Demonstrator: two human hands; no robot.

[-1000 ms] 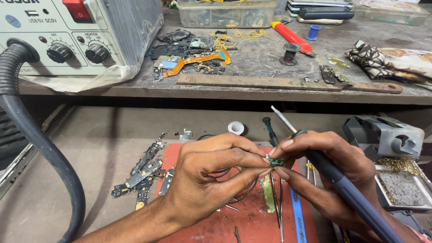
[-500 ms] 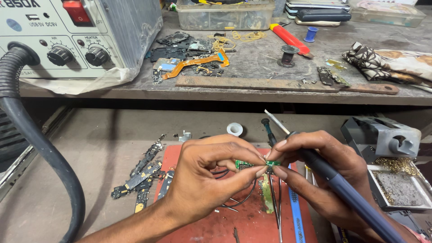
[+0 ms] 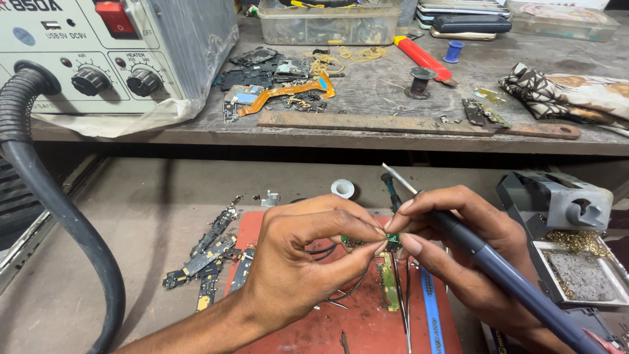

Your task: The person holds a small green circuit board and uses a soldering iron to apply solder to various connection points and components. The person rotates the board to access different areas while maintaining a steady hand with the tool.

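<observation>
small green board (image 3: 392,240) is being hidden almost wholly by fingertips of left hand (image 3: 308,262) and right hand (image 3: 458,255) | blue-handled iron (image 3: 517,285) is being cut off at the lower right edge | black hose (image 3: 59,216) is being cropped at the bottom | thin wires (image 3: 324,250) are being lost under the left palm

Small green board (image 3: 392,240) lower, fingertips closer
</observation>
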